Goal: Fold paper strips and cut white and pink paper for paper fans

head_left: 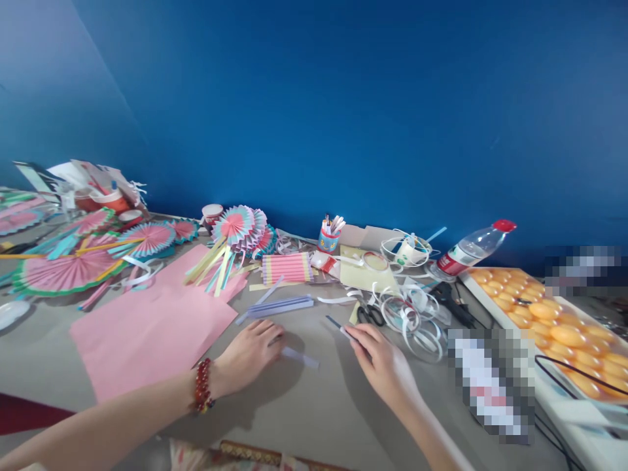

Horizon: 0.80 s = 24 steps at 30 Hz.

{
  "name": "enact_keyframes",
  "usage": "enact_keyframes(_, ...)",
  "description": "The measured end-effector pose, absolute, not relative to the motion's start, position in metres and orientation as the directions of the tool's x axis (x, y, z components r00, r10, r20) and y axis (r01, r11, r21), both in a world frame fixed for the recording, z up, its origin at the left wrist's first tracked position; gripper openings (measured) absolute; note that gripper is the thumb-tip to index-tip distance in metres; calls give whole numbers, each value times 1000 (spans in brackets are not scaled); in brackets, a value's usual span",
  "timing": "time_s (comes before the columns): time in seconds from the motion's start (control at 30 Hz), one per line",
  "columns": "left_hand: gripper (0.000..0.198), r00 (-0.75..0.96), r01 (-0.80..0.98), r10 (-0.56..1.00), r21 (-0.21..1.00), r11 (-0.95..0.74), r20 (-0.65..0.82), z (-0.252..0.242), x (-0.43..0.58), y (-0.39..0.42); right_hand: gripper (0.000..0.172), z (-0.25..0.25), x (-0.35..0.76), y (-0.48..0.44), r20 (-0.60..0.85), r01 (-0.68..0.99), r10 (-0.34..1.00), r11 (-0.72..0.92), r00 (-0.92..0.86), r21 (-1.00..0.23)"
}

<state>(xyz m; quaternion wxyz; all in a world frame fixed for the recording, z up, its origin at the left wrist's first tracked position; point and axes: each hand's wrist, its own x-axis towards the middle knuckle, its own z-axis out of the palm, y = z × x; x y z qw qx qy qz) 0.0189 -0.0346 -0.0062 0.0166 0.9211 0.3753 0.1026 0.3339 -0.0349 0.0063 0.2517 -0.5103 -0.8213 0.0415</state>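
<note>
My right hand (380, 360) is closed around a slim craft knife (338, 325), its dark blade angled up and left just above the table. My left hand (251, 353), with a red bead bracelet on the wrist, has its fingers curled down at the end of a pale lilac paper strip (303, 358). Its fingertips are partly hidden. Just beyond the left hand lies a folded lilac paper piece (282, 305) with another thin strip under it. A large pink paper sheet (161, 320) spreads to the left. Black-handled scissors (370, 314) rest beyond the right hand.
Pleated paper fans (83, 261) crowd the left side. A pink pleated piece (287, 268) and a pencil cup (330, 235) stand at the back. Curled white strips (412, 320), a glue gun (454, 304), a bottle (473, 250) and a tray of orange balls (564, 333) are rightward.
</note>
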Motion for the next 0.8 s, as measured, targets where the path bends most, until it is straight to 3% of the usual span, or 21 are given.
enact_keyframes(0.2,15,688,687,705,161,-709,170,-5,27,-34,31,7,327,-51,308,762,859,507,-409,-403)
enact_keyframes(0.33,33,678,684,715,211,-698,169,-3,28,-34,32,6,326,-61,294,755,864,501,-408,-424)
enact_keyframes(0.53,13,679,672,714,246,-699,171,-7,30,-32,34,3,329,-72,252,770,873,486,-417,-413)
enact_keyframes(0.8,10,679,671,712,242,-701,179,-6,31,-30,34,3,328,-87,240,799,876,481,-419,-360)
